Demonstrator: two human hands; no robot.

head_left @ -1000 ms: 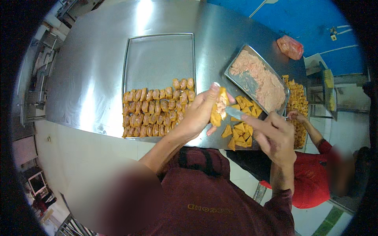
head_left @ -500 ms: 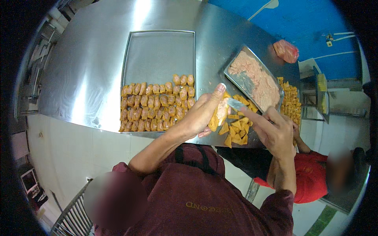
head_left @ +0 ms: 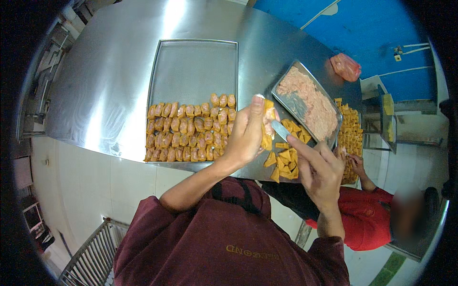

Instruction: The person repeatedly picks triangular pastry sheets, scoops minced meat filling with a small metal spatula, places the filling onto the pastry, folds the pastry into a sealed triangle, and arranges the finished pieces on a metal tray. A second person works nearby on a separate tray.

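Note:
My left hand (head_left: 243, 138) is closed around a yellow-brown fried tofu piece (head_left: 267, 142), thumb up along its side. Pale pink minced paste (head_left: 271, 126) shows in the tofu's opening. In my right hand (head_left: 322, 171) is a small spreading knife (head_left: 280, 130), its flat blade touching the tofu. Loose tofu triangles (head_left: 286, 162) lie on the table below my hands. Just beyond them a metal tray (head_left: 296, 116) holds more paste (head_left: 315, 105). To the left, stuffed tofu pieces (head_left: 191, 126) stand in rows in a large shallow tray (head_left: 195, 66).
A steel table (head_left: 109, 81) carries everything. A pink plastic bag (head_left: 345, 67) sits by the blue surface (head_left: 372, 28) at the far right. A co-worker in red (head_left: 365, 219) has a hand (head_left: 357, 163) at more tofu pieces (head_left: 350, 124). A metal rack (head_left: 93, 252) stands lower left.
My left hand has turned the tofu more upright. The knife and my right hand have shifted slightly left; the blade still meets the paste. The co-worker's hand has come into clearer view.

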